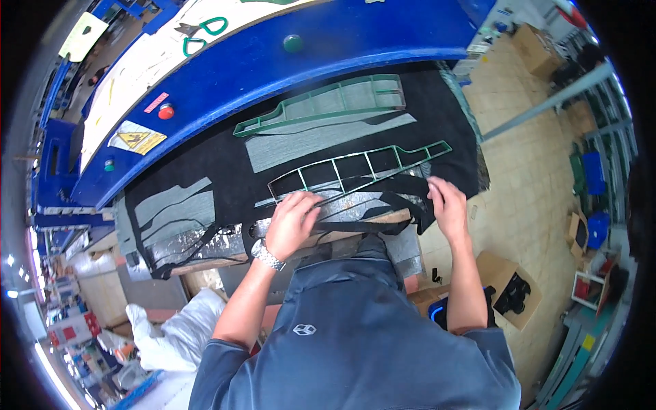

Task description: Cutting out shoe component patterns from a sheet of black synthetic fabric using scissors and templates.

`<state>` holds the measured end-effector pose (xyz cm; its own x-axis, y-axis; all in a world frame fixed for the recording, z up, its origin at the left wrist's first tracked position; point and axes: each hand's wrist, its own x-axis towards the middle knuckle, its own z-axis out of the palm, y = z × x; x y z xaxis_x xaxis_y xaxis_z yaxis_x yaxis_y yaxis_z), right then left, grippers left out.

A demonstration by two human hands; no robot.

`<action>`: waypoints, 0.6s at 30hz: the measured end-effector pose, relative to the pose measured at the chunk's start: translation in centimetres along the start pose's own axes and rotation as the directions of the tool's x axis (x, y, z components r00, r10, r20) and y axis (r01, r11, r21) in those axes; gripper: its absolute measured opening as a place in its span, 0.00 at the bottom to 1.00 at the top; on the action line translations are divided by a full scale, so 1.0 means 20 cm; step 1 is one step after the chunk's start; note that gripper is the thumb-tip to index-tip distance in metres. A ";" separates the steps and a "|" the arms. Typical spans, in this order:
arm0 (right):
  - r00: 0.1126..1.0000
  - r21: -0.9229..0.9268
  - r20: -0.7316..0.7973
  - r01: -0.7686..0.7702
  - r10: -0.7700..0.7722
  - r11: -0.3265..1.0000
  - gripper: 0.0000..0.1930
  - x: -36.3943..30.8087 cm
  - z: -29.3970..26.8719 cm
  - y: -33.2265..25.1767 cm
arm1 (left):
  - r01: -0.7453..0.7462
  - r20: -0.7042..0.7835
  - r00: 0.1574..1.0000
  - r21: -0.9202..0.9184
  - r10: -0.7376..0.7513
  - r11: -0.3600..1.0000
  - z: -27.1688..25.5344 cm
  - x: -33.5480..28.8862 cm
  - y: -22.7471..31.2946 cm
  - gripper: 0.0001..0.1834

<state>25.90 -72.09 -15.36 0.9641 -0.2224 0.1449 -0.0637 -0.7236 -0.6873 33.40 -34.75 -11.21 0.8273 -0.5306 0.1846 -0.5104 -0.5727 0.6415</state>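
Observation:
Two green-edged cutting dies lie on a black sheet of material [225,152]. The far die [335,101] is wide with several cross-bars; the near die [335,175] is narrower, tapering to the right. My left hand [292,220], with a metal watch at the wrist, is palm-down by the near die's lower left end. Its thumb stands apart from its fingers, and nothing shows in it. My right hand [449,208] has its fingers and thumb closed at the edge of the black cut-out material [410,186], right of the near die. The contact at its fingertips is partly hidden.
Beyond the material runs a blue machine beam [355,41] with a red button [166,111]. Green-handled scissors [198,33] lie on the white surface behind it. An open cardboard box [509,290] with black items stands on the floor at right. White wrapped material [184,328] is at lower left.

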 end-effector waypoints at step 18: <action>0.600 0.081 0.545 0.657 -0.586 0.749 0.40 0.58 0.42 -0.34 | 0.691 -0.307 0.721 0.381 -0.621 0.614 -0.16 -1.01 -0.42 0.25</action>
<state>39.61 -64.22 -14.95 0.7562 0.6464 0.1015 0.6070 -0.6351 -0.4776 21.76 -17.21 -18.01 0.9856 0.1650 -0.0366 0.1690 -0.9564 0.2382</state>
